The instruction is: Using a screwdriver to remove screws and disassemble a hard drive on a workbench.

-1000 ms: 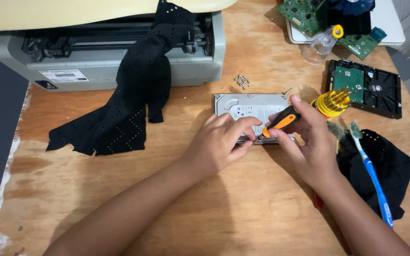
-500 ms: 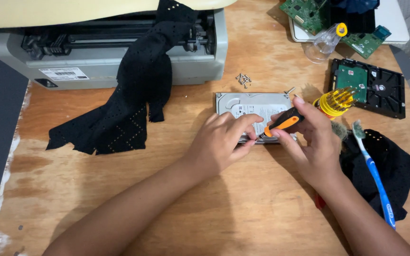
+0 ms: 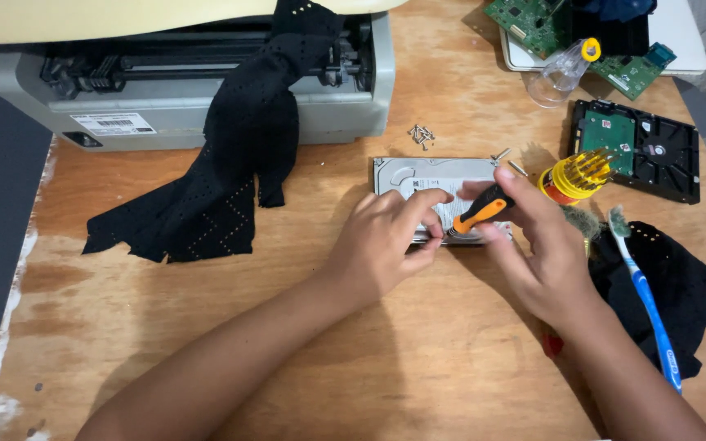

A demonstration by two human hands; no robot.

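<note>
A silver hard drive (image 3: 418, 173) lies flat on the wooden table (image 3: 206, 327). My right hand (image 3: 537, 253) grips a small orange and black screwdriver (image 3: 484, 214), its tip down at the drive's near edge. My left hand (image 3: 386, 245) rests on the near edge of the drive, fingers pinched close to the screwdriver tip. The front half of the drive is hidden under both hands.
A grey printer (image 3: 165, 106) with a black perforated cloth (image 3: 230, 180) draped over it stands at the back left. Loose screws (image 3: 422, 135) lie behind the drive. To the right are a yellow bit holder (image 3: 574, 175), a second drive (image 3: 639, 151), a blue toothbrush (image 3: 647, 302) on black cloth, and circuit boards (image 3: 533, 20).
The hands and screwdriver have stayed on the drive's near edge, with only small shifts of the fingers. The view has drifted slightly.
</note>
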